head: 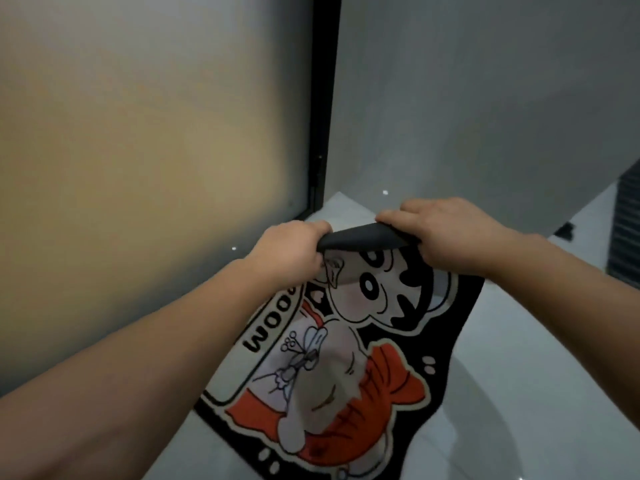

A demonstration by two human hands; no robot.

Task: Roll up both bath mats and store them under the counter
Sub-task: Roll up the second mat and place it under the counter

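A bath mat with a cartoon print in black, white and orange lies on the pale floor below me. Its far edge is folded back toward me, showing the dark grey underside. My left hand grips the left end of that folded edge. My right hand grips the right end, fingers curled over it. Only one mat is in view.
A frosted glass door with a black frame stands on the left. A grey wall rises behind the mat. A dark ribbed surface shows at the far right. Glossy white floor tiles surround the mat.
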